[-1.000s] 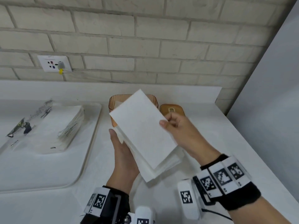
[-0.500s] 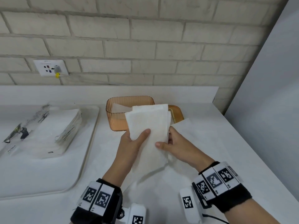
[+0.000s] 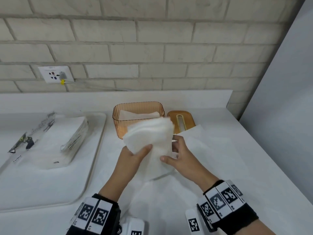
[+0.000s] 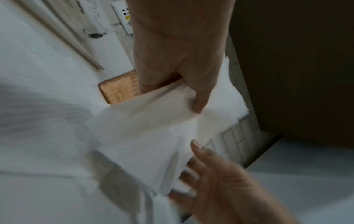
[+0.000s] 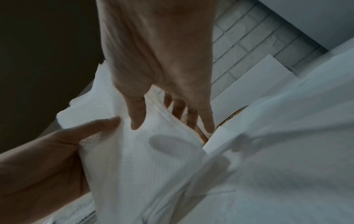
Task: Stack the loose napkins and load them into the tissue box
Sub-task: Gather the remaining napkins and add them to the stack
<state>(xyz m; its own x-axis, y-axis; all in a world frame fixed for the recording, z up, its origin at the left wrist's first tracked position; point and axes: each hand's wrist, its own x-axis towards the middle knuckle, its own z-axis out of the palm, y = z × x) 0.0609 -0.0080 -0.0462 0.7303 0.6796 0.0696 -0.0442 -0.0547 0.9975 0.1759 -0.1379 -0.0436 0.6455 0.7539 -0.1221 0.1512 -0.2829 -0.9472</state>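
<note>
My left hand [image 3: 137,154] holds a stack of white napkins [image 3: 149,138] upright, thumb across its front, just before the orange tissue box [image 3: 118,119]. The stack's top edges are fanned and blurred. My right hand [image 3: 172,152] touches the stack from the right, its thumb on the front and its fingers straight along the edge. The left wrist view shows the left hand [image 4: 182,63] pinching the napkins [image 4: 145,136]. In the right wrist view the right hand [image 5: 159,60] spreads its fingers behind the stack [image 5: 143,159]. Napkins lie inside the box. Its slotted lid [image 3: 188,118] lies right of it.
A loose white sheet [image 3: 196,139] lies on the counter by the lid, and more napkins spread under my hands. At the left a white tray [image 3: 50,187] carries a plastic napkin pack [image 3: 67,138]. A grey panel [image 3: 279,99] bounds the right side.
A second ago my right hand held one napkin over the stack lying in my left palm. The stack now stands upright in my left hand, nearer the box; the right hand has moved to its side.
</note>
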